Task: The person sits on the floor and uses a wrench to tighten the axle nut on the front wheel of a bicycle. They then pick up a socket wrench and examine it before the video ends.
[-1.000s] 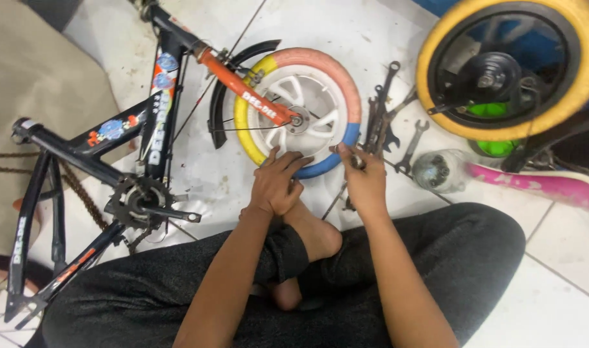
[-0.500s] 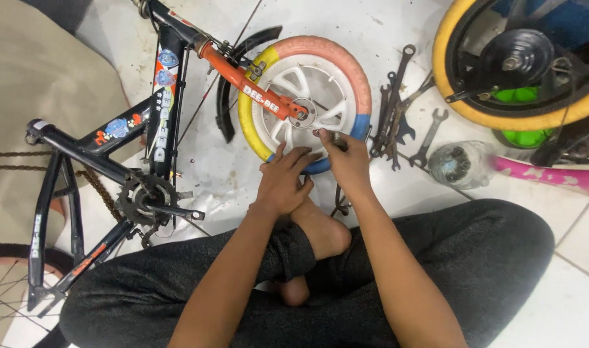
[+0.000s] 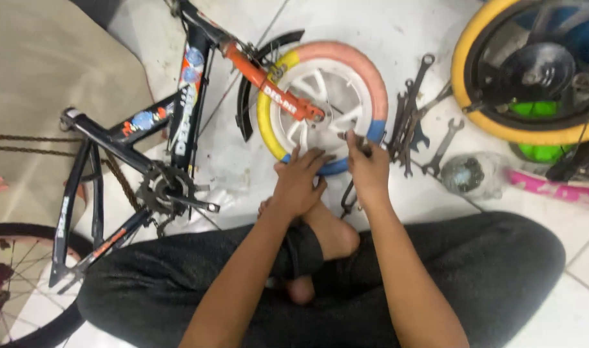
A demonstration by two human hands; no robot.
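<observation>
You sit cross-legged on the white tiled floor (image 3: 397, 26) with a small bicycle wheel with a white plastic rim and a tyre in pink, yellow and blue sections (image 3: 323, 103) lying just ahead of your knees, still seated in the orange fork (image 3: 272, 87) of the black child's bicycle frame (image 3: 114, 138). Your left hand (image 3: 301, 183) lies flat and open on the lower edge of that tyre, fingers spread toward the rim. Your right hand (image 3: 368, 164) is closed around a thin dark metal tool (image 3: 347, 196), pinching it at the blue part of the tyre; the tool's exact kind cannot be made out. A loose row of grey steel spanners (image 3: 414, 109) lies just right of the wheel, and a yellow-tyred wheel (image 3: 533, 71) sits farther right.
</observation>
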